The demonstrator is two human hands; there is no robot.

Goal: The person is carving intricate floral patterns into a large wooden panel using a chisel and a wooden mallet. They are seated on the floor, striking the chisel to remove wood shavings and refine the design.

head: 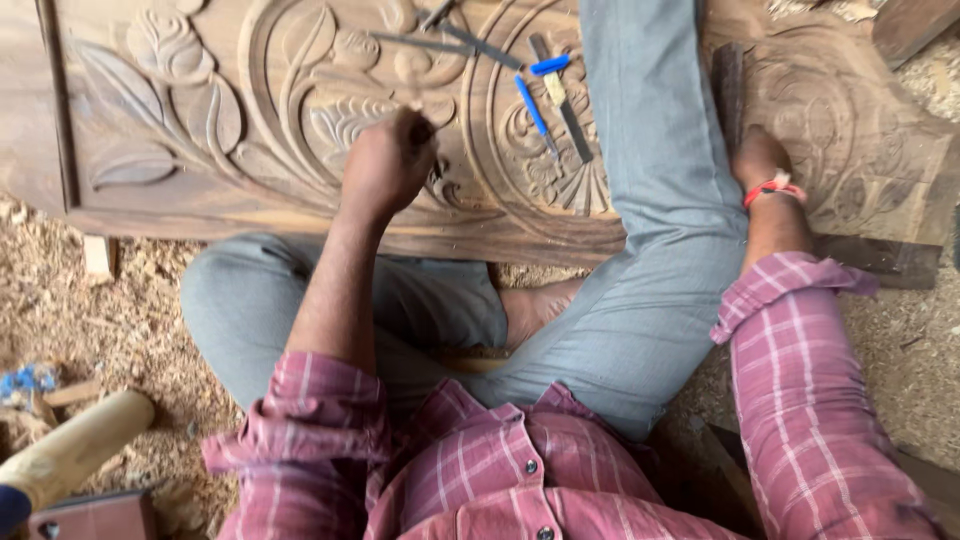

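Note:
A large carved wooden panel [200,110] with flower and leaf relief lies in front of me, and my right leg [650,150] stretches across it. My left hand [385,165] is closed around a small carving tool [424,130] whose tip touches the carved leaves. My right hand [760,155], with a red band on the wrist, rests on the panel's right part beside a dark wooden bar [727,85]. Its fingers are hidden. Several chisels lie on the panel past my left hand, among them a blue-handled one [533,105] and a long dark one [565,110].
Sawdust and wood shavings [60,300] cover the ground around the panel. A thick pale wooden cylinder [80,450] lies at the lower left, near a blue scrap [25,380]. A small wooden block [98,255] sits under the panel's left edge.

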